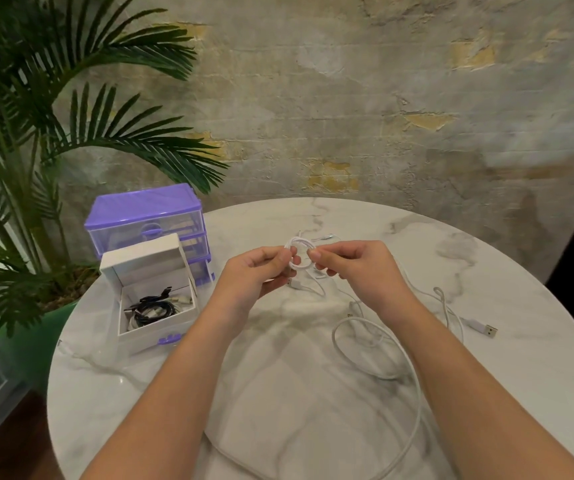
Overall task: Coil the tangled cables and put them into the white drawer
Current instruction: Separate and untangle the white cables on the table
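Both hands pinch white cable coil (300, 254) (mid-air).

Small white cable coil (300, 255), a few tight loops, held up above the marble table between both hands, plug end hanging below it. Long white cable (413, 386) lies loose on the table in wide loops, its USB plug (483, 328) flat at right. White drawer (156, 308) pulled out, open, on the table at left; black and white coiled cables (154, 309) inside.
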### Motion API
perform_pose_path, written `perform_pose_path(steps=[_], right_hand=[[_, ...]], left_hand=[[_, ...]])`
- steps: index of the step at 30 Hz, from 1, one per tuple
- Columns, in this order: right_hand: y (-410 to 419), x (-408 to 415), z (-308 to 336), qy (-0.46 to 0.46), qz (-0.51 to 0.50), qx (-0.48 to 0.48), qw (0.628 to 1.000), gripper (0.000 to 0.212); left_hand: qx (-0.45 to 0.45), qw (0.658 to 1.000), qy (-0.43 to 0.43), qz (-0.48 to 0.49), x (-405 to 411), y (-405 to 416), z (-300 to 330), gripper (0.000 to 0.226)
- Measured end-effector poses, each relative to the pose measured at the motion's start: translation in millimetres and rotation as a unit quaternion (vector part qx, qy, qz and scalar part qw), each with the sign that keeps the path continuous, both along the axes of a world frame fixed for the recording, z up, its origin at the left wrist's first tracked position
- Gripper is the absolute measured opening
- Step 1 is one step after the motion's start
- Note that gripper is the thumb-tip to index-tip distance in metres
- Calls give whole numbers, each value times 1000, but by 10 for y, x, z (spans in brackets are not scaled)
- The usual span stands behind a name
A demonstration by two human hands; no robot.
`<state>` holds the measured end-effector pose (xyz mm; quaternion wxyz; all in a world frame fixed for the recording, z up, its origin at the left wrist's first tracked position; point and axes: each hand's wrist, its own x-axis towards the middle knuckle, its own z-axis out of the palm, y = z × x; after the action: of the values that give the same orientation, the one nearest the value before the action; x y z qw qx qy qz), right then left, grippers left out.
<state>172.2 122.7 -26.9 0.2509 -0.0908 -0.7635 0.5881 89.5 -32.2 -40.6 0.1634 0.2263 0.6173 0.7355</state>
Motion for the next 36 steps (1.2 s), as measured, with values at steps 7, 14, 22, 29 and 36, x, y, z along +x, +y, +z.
perform_pose_path(steps=[7, 14, 22, 29, 36], right_hand=[[93, -37, -120, -77, 29, 118, 990, 11], [137, -35, -150, -132, 56, 124, 982, 11], [152, -69, -175, -122, -30, 10, 992, 33], [182, -43, -135, -7, -129, -8, 992, 20], [94, 19, 15, 73, 77, -318, 942, 3]], left_hand=[[101, 991, -57, 66, -95, -66, 36, 14], [137, 984, -93, 58, -103, -85, 56, 14], [132, 987, -85, 24, -51, -60, 83, 16], [98, 991, -90, -23, -12, -55, 86, 15], [60, 992, -89, -65, 24, -9, 47, 22]])
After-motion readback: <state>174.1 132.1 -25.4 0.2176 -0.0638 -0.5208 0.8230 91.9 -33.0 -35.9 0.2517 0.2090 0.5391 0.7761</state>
